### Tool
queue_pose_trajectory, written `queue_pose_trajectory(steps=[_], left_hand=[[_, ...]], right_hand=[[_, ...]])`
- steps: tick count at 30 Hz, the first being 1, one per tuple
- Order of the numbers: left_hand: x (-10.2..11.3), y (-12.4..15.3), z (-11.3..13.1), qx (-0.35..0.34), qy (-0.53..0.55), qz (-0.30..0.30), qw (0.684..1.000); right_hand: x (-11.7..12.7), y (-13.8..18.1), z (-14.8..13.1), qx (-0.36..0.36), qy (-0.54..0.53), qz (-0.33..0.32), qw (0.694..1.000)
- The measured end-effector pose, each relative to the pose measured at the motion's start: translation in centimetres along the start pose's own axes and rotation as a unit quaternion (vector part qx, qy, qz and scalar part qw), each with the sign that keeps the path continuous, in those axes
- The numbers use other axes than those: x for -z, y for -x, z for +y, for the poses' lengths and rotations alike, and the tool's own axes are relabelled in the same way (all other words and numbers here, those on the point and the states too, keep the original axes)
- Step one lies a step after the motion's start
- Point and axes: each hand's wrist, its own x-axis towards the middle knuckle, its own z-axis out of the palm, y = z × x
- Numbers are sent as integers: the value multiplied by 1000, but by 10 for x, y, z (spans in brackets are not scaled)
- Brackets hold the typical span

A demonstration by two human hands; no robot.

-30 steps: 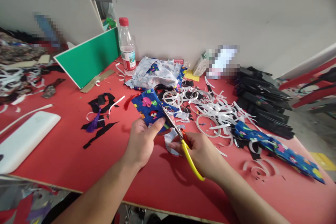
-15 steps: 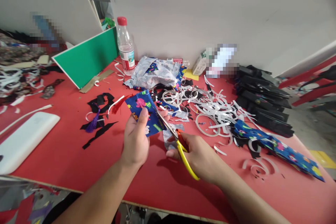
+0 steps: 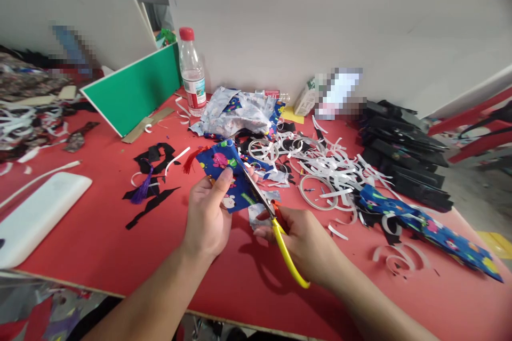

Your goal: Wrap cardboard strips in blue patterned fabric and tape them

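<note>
My left hand [image 3: 210, 213] is closed on a blue printed fabric piece [image 3: 240, 192], thumb on top, its other fingers partly hidden behind the cloth. A red tassel [image 3: 194, 159] sticks out at the fabric's left side. In my right hand [image 3: 306, 240] is a pair of scissors [image 3: 285, 248] with yellow and orange-red handles. The blades lie along the fabric's right edge, pointing up and left. Below the blades, a pale grey-white scrap [image 3: 256, 214] lies by my right fingers; whether they touch it I cannot tell.
White strip offcuts and rings [image 3: 320, 162] litter the red table [image 3: 160, 266]. Behind stand a plastic bottle [image 3: 194, 88] and a pile of patterned fabric [image 3: 240, 112]. Black folded pieces [image 3: 408, 154] are stacked right, near a long blue fabric strip [image 3: 432, 229]. A white device [image 3: 44, 218] lies left.
Both hands, with the fabric and scissors, have shifted slightly right and down in view. The scissor handles look spread a little wider, and more of the red tassel shows.
</note>
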Motion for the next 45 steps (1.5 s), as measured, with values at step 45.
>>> queue_pose_trajectory(steps=[45], left_hand=[[-12,8,2,62,41,-8,997]], right_hand=[[0,-1,2,34,10,2,999]])
